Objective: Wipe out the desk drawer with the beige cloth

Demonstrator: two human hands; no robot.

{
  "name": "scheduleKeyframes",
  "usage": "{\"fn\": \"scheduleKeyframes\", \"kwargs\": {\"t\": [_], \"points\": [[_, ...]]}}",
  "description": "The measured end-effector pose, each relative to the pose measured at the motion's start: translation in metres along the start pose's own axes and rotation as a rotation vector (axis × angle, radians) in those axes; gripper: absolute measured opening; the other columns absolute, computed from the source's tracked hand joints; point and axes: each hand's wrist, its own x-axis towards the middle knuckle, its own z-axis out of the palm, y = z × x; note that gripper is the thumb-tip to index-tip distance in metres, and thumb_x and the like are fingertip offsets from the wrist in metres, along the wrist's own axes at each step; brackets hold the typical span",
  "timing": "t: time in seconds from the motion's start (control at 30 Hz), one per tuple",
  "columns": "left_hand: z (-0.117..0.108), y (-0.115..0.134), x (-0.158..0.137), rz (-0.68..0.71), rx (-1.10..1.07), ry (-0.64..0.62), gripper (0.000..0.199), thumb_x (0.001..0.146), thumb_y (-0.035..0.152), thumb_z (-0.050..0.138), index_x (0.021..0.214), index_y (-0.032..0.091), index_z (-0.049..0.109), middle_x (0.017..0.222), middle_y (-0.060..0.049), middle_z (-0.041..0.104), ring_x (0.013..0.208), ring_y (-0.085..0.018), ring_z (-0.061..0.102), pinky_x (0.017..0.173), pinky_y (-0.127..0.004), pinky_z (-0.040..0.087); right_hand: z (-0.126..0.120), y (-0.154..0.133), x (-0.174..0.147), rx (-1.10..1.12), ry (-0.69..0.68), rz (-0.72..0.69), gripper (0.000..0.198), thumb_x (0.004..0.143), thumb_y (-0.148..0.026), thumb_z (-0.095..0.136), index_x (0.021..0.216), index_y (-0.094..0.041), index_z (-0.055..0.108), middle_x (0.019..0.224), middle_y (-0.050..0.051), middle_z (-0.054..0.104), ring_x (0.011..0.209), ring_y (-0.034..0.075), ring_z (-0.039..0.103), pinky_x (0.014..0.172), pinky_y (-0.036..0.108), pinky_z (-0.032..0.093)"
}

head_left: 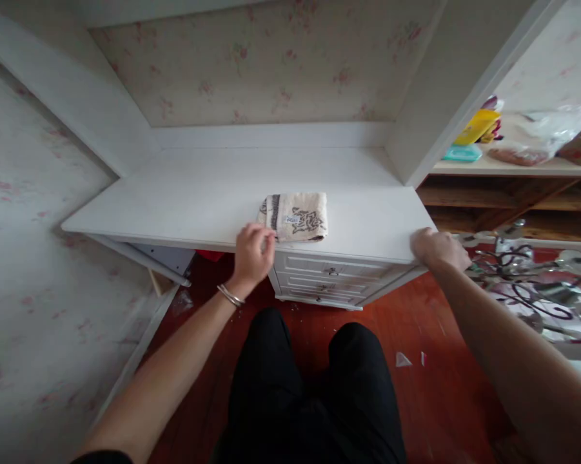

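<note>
A folded cream hand towel (302, 217) with a dark pattern, a dark striped band and a small label lies on the white desk (203, 187), close to its front edge. My left hand (255, 251) is at that edge, fingers curled, right beside the towel's near left corner. What its fingers close on, if anything, is hidden. At the desk's front right corner, my right hand (438, 250) is slightly blurred and closed over the edge. Below the top, a drawer cabinet (326, 277) with small knobs has its drawers closed.
To the right stands a chandelier (536, 283) with curled dark arms and glass parts. Behind it, a shelf unit (512, 169) carries plastic bags and a yellow item (478, 127). Small scraps (403, 359) lie on the red floor. Tall white panels rise from the desk.
</note>
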Motion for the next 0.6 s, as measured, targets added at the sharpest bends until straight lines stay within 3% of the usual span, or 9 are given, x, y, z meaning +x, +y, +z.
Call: {"fn": "scheduleKeyframes", "kwargs": {"t": [0.07, 0.1, 0.17, 0.27, 0.4, 0.6], "points": [[0.029, 0.041, -0.03, 0.131, -0.151, -0.255, 0.025, 0.093, 0.036, 0.041, 0.1, 0.028, 0.063, 0.108, -0.008, 0.061, 0.102, -0.019, 0.059, 0.093, -0.034, 0.048, 0.001, 0.0, 0.001, 0.003, 0.002, 0.006, 0.057, 0.092, -0.04, 0.034, 0.125, -0.001, 0.059, 0.123, 0.031, 0.058, 0.119, 0.041, 0.054, 0.096, 0.052, 0.043], [0.047, 0.058, -0.042, 0.121, -0.181, -0.369, 0.025, 0.093, 0.036, 0.041, 0.103, 0.029, 0.063, 0.113, -0.008, 0.06, 0.1, -0.019, 0.06, 0.09, -0.034, 0.049, 0.001, 0.001, 0.001, 0.004, 0.004, 0.005, 0.057, 0.092, -0.041, 0.033, 0.125, -0.001, 0.059, 0.123, 0.031, 0.058, 0.118, 0.041, 0.054, 0.096, 0.052, 0.043], [0.083, 0.085, -0.059, 0.034, -0.142, -0.551, 0.03, 0.092, 0.039, 0.043, 0.115, 0.028, 0.059, 0.123, -0.011, 0.055, 0.102, -0.022, 0.061, 0.088, -0.036, 0.05, 0.002, 0.002, 0.001, 0.003, 0.009, -0.002, 0.059, 0.092, -0.042, 0.033, 0.126, -0.001, 0.059, 0.124, 0.03, 0.058, 0.118, 0.041, 0.055, 0.096, 0.051, 0.043], [0.126, 0.101, -0.066, -0.127, 0.008, -0.75, 0.046, 0.089, 0.041, 0.047, 0.133, 0.025, 0.046, 0.133, -0.015, 0.049, 0.103, -0.026, 0.062, 0.085, -0.04, 0.05, 0.003, 0.004, 0.0, -0.001, 0.021, -0.018, 0.06, 0.092, -0.044, 0.032, 0.125, -0.002, 0.059, 0.124, 0.03, 0.058, 0.117, 0.041, 0.055, 0.095, 0.052, 0.044], [0.148, 0.097, -0.062, -0.165, 0.072, -0.793, 0.04, 0.092, 0.033, 0.04, 0.13, 0.022, 0.047, 0.128, -0.013, 0.054, 0.105, -0.025, 0.062, 0.087, -0.038, 0.049, 0.004, 0.004, 0.0, 0.004, 0.025, -0.019, 0.061, 0.091, -0.044, 0.031, 0.124, -0.002, 0.061, 0.122, 0.03, 0.059, 0.116, 0.042, 0.056, 0.094, 0.053, 0.044], [0.147, 0.089, -0.062, -0.107, 0.093, -0.754, 0.035, 0.09, 0.026, 0.042, 0.124, 0.026, 0.052, 0.123, -0.007, 0.06, 0.109, -0.022, 0.06, 0.092, -0.035, 0.047, 0.004, 0.004, 0.002, 0.031, 0.018, -0.019, 0.062, 0.091, -0.044, 0.031, 0.125, -0.001, 0.06, 0.124, 0.029, 0.058, 0.118, 0.041, 0.054, 0.095, 0.051, 0.043]]}}
